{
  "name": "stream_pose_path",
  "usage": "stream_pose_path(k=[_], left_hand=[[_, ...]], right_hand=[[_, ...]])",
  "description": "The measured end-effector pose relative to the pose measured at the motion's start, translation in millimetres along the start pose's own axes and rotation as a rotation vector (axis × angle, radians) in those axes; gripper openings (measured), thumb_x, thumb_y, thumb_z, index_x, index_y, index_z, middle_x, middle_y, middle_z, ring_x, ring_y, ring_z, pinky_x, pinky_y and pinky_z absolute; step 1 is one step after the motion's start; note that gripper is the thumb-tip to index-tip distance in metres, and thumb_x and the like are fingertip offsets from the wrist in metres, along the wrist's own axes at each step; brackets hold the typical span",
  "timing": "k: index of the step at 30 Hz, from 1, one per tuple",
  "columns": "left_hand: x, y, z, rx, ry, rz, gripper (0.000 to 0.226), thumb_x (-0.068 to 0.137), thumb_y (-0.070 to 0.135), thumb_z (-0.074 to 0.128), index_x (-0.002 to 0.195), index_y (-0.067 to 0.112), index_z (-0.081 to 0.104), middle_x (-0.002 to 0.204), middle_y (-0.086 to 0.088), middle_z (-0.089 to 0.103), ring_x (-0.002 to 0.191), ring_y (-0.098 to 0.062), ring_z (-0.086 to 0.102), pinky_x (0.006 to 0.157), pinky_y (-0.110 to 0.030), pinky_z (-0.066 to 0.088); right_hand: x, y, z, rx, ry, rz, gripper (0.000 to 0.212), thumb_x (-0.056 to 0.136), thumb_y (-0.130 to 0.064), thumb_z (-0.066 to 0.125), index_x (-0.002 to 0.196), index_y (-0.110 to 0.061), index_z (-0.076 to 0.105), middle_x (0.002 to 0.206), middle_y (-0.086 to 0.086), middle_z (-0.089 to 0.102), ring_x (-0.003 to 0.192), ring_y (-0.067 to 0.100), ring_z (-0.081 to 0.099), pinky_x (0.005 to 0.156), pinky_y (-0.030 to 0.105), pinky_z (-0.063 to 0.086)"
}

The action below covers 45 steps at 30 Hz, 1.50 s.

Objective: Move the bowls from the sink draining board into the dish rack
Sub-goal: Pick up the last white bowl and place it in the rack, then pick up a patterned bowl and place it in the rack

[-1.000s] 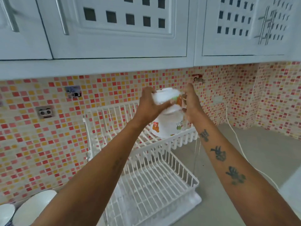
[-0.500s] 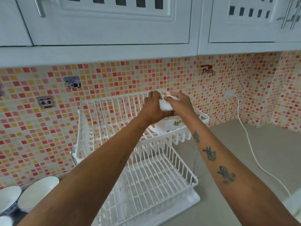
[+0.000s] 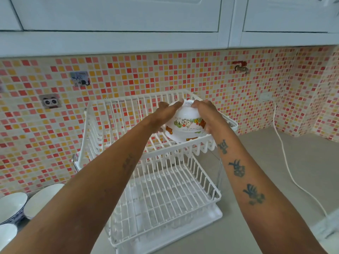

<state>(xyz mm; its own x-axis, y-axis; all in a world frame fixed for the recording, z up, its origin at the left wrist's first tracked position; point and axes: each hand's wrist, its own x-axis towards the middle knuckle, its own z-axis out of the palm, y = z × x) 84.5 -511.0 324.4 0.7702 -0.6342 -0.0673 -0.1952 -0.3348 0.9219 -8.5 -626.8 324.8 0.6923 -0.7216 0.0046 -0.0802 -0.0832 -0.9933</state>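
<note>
While clasped upside down by both hands' grip, white cartoon-printed bowl (image 3: 185, 126) (bears, cow) over dish rack (image 3: 128, 114).

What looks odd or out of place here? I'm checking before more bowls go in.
Nothing stands out. Both hands, left hand and right hand, hold the cartoon bowl upside down over the dish rack's upper tier; nothing looks spilled or damaged.

Both hands on inverted white cartoon-print bowl (image 3: 185, 125), foot up, over top tier of white 2-tier dish rack (image 3: 113, 114). Left hand (image 3: 166, 114) grips at bowl's 9 o'clock, right hand (image 3: 207, 114) at 3. Bowl rim at/near tier wires, contact unclear. Lower tier bare. More white bowls (image 3: 43, 197) at 8 o'clock. White cord (image 3: 286, 162) on table (image 3: 302, 158) at 3.
</note>
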Motion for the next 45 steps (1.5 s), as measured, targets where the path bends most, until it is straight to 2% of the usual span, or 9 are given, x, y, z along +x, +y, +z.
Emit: stream_pose_path(k=[6, 14, 17, 20, 24, 28, 31, 36, 45], left_hand=[[-2, -3, -1, -0.007, -0.036, 0.014, 0.067, 0.091, 0.053, 0.051, 0.144, 0.024, 0.024, 0.136, -0.008, 0.050, 0.117, -0.030, 0.052, 0.097, -0.050, 0.045], [-14, -1, -2, 0.004, -0.058, -0.012, 0.076, 0.088, 0.060, 0.051, 0.148, 0.027, 0.017, 0.144, -0.009, 0.045, 0.127, -0.035, 0.047, 0.102, -0.062, 0.041], [-23, 3, -6, 0.009, -0.047, -0.050, 0.084, 0.088, 0.064, 0.048, 0.152, 0.020, 0.014, 0.153, -0.013, 0.035, 0.135, -0.041, 0.040, 0.104, -0.065, 0.037], [-32, 4, -18, -0.059, -0.037, -0.061, 0.084, 0.090, 0.066, 0.040, 0.152, 0.014, 0.020, 0.158, -0.015, 0.026, 0.140, -0.043, 0.033, 0.105, -0.061, 0.038], [-55, 5, -50, -0.153, 0.058, 0.045, 0.069, 0.097, 0.054, 0.038, 0.149, 0.010, 0.028, 0.150, -0.015, 0.040, 0.134, -0.037, 0.042, 0.106, -0.055, 0.041], [-92, -4, -95, -0.248, 0.234, 0.197, 0.039, 0.099, 0.041, 0.044, 0.121, 0.009, 0.048, 0.104, -0.006, 0.057, 0.102, -0.025, 0.055, 0.092, -0.042, 0.048], [-126, -27, -142, -0.368, 0.380, 0.325, 0.029, 0.099, 0.034, 0.047, 0.112, 0.009, 0.055, 0.104, -0.005, 0.064, 0.091, -0.021, 0.064, 0.084, -0.038, 0.053], [-178, -94, -237, -0.554, 0.603, 0.312, 0.018, 0.101, 0.027, 0.041, 0.099, 0.014, 0.054, 0.099, -0.011, 0.066, 0.078, -0.023, 0.065, 0.070, -0.032, 0.049], [-271, -252, -384, -0.601, 1.019, 0.024, 0.025, 0.101, 0.024, 0.035, 0.086, 0.015, 0.053, 0.078, -0.005, 0.065, 0.064, -0.016, 0.061, 0.058, -0.025, 0.043]], right_hand=[[-5, -2, 4, -0.016, -0.001, 0.002, 0.058, 0.081, -0.028, 0.055, 0.134, -0.011, 0.044, 0.124, 0.013, 0.060, 0.095, 0.029, 0.064, 0.056, 0.026, 0.043], [-7, -5, 8, -0.094, 0.043, -0.025, 0.045, 0.087, -0.020, 0.049, 0.130, -0.008, 0.048, 0.107, 0.008, 0.057, 0.075, 0.020, 0.057, 0.055, 0.025, 0.040], [-14, -8, 14, -0.345, 0.135, -0.085, 0.054, 0.083, -0.034, 0.042, 0.133, -0.015, 0.048, 0.127, 0.009, 0.054, 0.109, 0.030, 0.057, 0.087, 0.042, 0.048], [-26, -12, 19, -0.517, 0.258, -0.234, 0.048, 0.091, -0.033, 0.045, 0.137, -0.019, 0.046, 0.140, 0.010, 0.044, 0.126, 0.033, 0.048, 0.111, 0.048, 0.028], [-58, -34, 49, -0.374, 0.209, -0.469, 0.032, 0.092, -0.029, 0.050, 0.118, -0.016, 0.061, 0.132, 0.006, 0.055, 0.117, 0.025, 0.055, 0.103, 0.039, 0.040], [-96, -64, 106, -0.146, 0.091, -0.584, 0.020, 0.089, -0.020, 0.053, 0.088, -0.008, 0.069, 0.089, 0.003, 0.068, 0.080, 0.008, 0.058, 0.072, 0.023, 0.044], [-125, -80, 158, -0.024, 0.013, -0.624, 0.023, 0.087, -0.017, 0.055, 0.079, 0.001, 0.067, 0.064, 0.006, 0.059, 0.058, 0.008, 0.049, 0.057, 0.021, 0.040], [-176, -87, 260, 0.110, -0.216, -0.639, 0.026, 0.087, -0.017, 0.058, 0.085, 0.007, 0.069, 0.076, 0.028, 0.065, 0.066, 0.019, 0.054, 0.062, 0.027, 0.042], [-234, -17, 449, 0.006, -0.639, -0.267, 0.025, 0.089, -0.018, 0.056, 0.079, 0.001, 0.067, 0.080, 0.017, 0.065, 0.069, 0.021, 0.058, 0.060, 0.030, 0.044]])
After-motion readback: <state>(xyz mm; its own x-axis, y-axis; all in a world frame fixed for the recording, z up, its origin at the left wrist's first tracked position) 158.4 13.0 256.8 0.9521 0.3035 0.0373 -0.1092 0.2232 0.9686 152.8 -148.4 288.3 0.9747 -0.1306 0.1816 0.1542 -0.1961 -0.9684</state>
